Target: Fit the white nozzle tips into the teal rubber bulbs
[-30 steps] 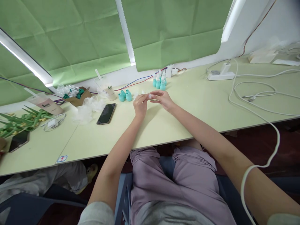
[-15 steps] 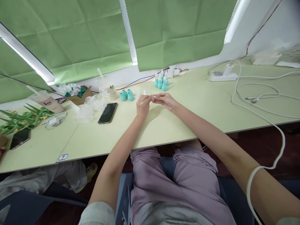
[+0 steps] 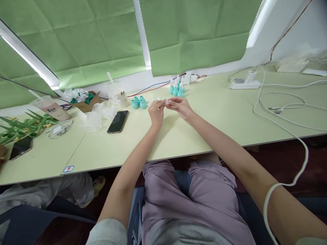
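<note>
My left hand (image 3: 156,113) and my right hand (image 3: 181,107) meet over the table, fingertips pinched around a small translucent whitish piece (image 3: 167,101). Its exact shape is mostly covered by the fingers. Just behind my left hand, the tip of another small white piece (image 3: 158,98) shows. To the left stand several teal rubber bulbs (image 3: 142,103) with open necks. Farther back, beyond my right hand, is a group of teal bulbs fitted with white pointed nozzles (image 3: 181,90), standing upright.
On the pale table (image 3: 107,149) lie a phone (image 3: 118,121), a crumpled plastic bag (image 3: 98,117) and a carton (image 3: 88,105). Drink cups (image 3: 122,98) stand behind. A power strip (image 3: 245,84) and loose white cables (image 3: 283,126) occupy the right; one cable crosses my right arm.
Both hands have shifted slightly up, and more of the small whitish piece shows between the fingertips. The view has moved a little; the bulbs stand as before.
</note>
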A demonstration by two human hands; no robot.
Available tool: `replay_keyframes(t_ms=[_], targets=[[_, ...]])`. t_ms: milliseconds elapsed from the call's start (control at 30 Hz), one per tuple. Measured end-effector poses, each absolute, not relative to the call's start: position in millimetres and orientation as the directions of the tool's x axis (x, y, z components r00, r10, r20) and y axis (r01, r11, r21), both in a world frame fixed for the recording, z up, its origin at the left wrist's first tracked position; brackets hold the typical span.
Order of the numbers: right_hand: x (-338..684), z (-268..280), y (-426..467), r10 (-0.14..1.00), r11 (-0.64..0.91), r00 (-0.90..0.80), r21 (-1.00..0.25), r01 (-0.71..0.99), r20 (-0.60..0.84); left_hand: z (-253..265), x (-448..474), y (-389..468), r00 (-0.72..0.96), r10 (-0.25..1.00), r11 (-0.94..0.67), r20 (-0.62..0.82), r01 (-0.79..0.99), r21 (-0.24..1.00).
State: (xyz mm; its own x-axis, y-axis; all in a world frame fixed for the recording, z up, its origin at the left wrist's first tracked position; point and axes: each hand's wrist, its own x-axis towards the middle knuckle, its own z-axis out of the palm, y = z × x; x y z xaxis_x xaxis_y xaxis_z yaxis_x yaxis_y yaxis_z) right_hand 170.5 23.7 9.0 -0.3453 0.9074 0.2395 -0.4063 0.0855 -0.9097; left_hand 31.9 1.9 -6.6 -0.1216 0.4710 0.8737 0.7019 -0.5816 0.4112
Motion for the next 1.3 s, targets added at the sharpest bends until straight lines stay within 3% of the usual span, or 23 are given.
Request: replay_keyframes(t_ms=[200, 467, 700, 1000, 1300], targets=[[168.2, 14.2, 20.6, 0.915, 0.217, -0.25, -0.908, -0.358, 0.317, -5.1, 33.4, -0.3, -0.127, 0.482, -0.591, 0.867, 0.683, 0.428], [168.3, 9.1, 25.7, 0.936, 0.127, -0.268, -0.93, -0.345, 0.228, -10.0, 28.6, 4.8, -0.088, 0.458, -0.597, 0.884, 0.707, 0.38], [167.3, 15.8, 20.9, 0.938, 0.18, -0.221, -0.92, -0.348, 0.267, -6.4, 31.1, 1.8, -0.135, 0.423, -0.639, 0.896, 0.656, 0.401], [172.1, 6.6, 25.5, 0.905, 0.019, -0.383, -0.919, -0.394, 0.183, -10.3, 29.4, 2.5, -0.055, 0.375, -0.646, 0.925, 0.701, 0.303], [173.9, 2.8, 30.0, 0.892, -0.094, -0.432, -0.884, -0.458, 0.13, -9.3, 31.8, 0.3, -0.023, 0.312, -0.653, 0.95, 0.721, 0.232]])
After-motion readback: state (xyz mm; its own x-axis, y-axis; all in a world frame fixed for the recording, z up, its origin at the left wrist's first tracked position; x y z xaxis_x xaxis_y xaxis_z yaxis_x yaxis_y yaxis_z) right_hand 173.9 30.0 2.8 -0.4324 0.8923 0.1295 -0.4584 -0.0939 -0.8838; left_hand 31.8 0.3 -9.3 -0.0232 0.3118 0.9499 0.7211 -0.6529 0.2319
